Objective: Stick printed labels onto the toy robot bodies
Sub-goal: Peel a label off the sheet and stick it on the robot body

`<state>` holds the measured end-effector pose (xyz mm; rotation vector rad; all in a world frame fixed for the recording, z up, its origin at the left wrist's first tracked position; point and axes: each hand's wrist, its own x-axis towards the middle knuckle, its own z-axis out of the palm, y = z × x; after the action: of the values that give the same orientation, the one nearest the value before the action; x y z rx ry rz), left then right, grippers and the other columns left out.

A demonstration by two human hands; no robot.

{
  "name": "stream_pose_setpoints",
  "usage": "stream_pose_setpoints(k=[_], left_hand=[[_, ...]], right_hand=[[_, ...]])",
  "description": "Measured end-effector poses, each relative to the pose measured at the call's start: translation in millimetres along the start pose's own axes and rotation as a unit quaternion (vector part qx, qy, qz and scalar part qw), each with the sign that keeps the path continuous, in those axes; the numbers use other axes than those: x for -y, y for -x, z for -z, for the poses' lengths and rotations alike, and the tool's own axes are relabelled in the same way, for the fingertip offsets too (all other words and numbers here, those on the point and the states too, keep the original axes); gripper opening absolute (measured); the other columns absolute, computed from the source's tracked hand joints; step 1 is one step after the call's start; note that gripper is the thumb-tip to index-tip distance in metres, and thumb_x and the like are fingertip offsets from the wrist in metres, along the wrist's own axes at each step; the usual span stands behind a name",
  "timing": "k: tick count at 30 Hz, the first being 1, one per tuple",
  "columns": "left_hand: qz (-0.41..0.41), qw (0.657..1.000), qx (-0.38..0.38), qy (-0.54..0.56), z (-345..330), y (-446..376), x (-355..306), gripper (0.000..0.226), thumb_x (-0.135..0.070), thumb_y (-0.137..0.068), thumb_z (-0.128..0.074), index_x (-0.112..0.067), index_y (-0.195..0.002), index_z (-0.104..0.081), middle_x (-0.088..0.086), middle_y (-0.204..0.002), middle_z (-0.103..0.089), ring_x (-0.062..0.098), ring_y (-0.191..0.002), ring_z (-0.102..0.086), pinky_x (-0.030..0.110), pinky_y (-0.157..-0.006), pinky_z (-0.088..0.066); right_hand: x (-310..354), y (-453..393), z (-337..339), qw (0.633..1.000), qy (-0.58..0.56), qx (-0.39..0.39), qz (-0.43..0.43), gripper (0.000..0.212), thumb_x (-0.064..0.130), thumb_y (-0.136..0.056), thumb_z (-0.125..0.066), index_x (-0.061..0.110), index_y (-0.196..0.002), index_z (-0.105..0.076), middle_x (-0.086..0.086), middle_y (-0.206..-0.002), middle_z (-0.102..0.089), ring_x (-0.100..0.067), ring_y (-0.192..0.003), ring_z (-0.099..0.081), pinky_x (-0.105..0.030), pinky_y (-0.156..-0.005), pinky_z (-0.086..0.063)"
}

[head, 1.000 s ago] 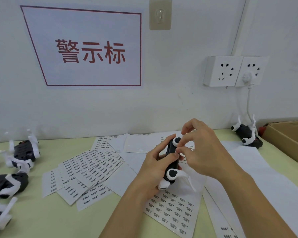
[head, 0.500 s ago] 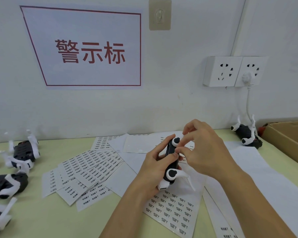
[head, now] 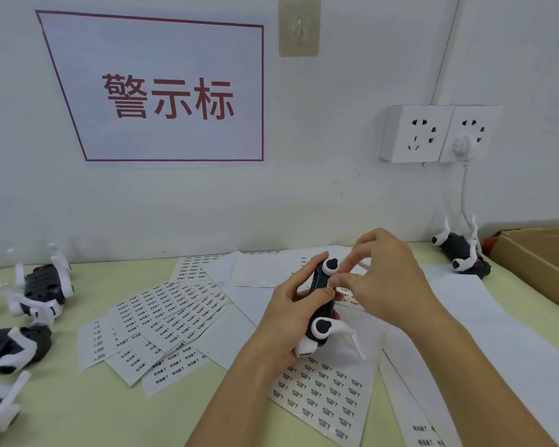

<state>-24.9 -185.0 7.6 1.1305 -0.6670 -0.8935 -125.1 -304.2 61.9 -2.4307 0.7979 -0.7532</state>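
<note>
Toy robot body (head: 320,300): black with white limbs, held above the table's middle, over the label sheets, long axis running near to far.
Left hand (head: 291,312): fingers and thumb curled round the body, gripping it from the left.
Right hand (head: 389,279): fingertips pinched together at the body's right edge; whether a label sits between them is too small to tell.
Label sheets (head: 171,312): fanned out left of the hands; another printed sheet (head: 325,395) lies near, under the wrists.
Other toy bodies (head: 44,287): clustered at the left edge; one more (head: 463,253) far right, beside a cardboard box (head: 542,262).
Wall: a red-lettered sign (head: 171,95) and sockets (head: 439,133).
</note>
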Motion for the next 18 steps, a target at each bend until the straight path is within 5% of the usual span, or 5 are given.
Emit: stream_pose_setpoints(k=[5,9,18], left_hand=[[0.006,1.000,-0.008,0.011,1,0,-1,0.048,-0.010,-0.095,-0.062,-0.048,-0.124,-0.066,0.021,-0.113,-0.072,0.021,-0.084,-0.068,0.031,-0.079,-0.057],[0.008,0.999,-0.004,0.031,0,1,-2,0.048,-0.009,-0.096,-0.062,-0.048,-0.122,-0.068,0.019,-0.114,-0.072,0.022,-0.083,-0.068,0.032,-0.078,-0.057],[-0.003,1.000,0.006,0.024,-1,2,-2,0.049,-0.005,-0.096,-0.060,-0.045,-0.123,-0.068,0.007,-0.114,-0.075,0.021,-0.096,-0.071,0.041,-0.091,-0.056]], right_hand=[[-14,-1,0,0.983,-0.170,0.038,-0.060,0.030,0.028,-0.076,-0.084,0.033,-0.092,-0.059,0.010,-0.108,-0.059,-0.007,-0.103,-0.057,-0.021,-0.073,-0.042],[-16,5,-9,0.933,-0.313,0.119,-0.130,0.045,0.030,-0.080,-0.082,0.035,-0.115,-0.055,0.005,-0.116,-0.062,-0.007,-0.093,-0.070,-0.026,-0.080,-0.050],[-18,5,-17,0.861,-0.450,0.163,-0.170,0.026,0.005,-0.087,-0.072,0.008,-0.112,-0.068,-0.013,-0.113,-0.068,-0.022,-0.087,-0.068,-0.038,-0.083,-0.052]])
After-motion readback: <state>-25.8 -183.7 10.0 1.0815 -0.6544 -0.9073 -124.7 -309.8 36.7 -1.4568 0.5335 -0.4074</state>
